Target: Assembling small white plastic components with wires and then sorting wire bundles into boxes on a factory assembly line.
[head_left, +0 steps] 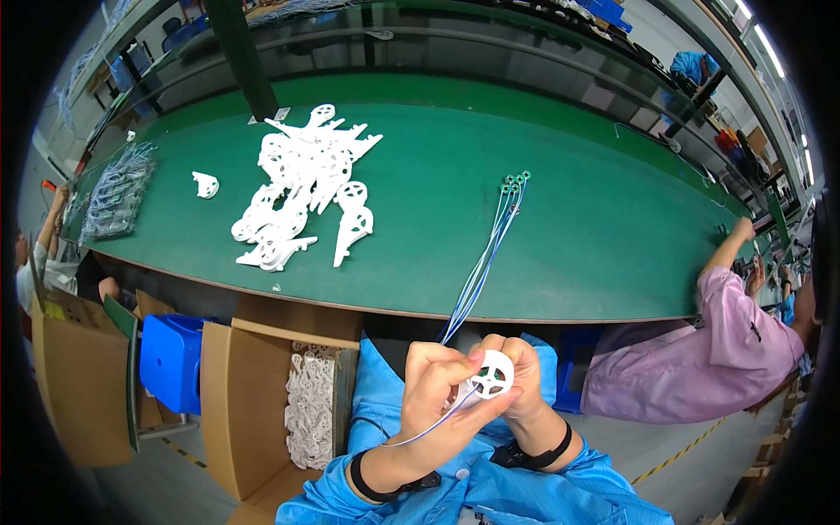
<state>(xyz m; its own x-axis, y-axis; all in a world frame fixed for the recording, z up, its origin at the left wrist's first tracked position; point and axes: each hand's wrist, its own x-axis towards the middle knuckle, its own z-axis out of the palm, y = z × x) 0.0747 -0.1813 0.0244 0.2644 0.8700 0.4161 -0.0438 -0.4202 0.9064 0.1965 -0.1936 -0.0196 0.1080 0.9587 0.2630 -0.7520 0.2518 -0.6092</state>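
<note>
Close to my body, in front of the table edge, both hands are closed on one white plastic part with a round spoked end (495,374). My left hand (434,385) grips its left side, thumb against the rim. My right hand (522,376) pinches it from the right. A bit of green shows through the spokes. One thin blue-white wire (430,430) runs from the part across my left wrist. Past my left fingers lies a bundle of blue and white wires (484,271), its small green round ends (514,182) on the table; whether my fingers touch the bundle is unclear.
A heap of white spoked parts (306,166) covers the left-middle of the green table (420,227), with a single white piece (206,185) beside it. Bundled wires (121,192) lie far left. Below stand an open carton (223,402) of white parts and a blue stool (171,363). Co-workers sit either side.
</note>
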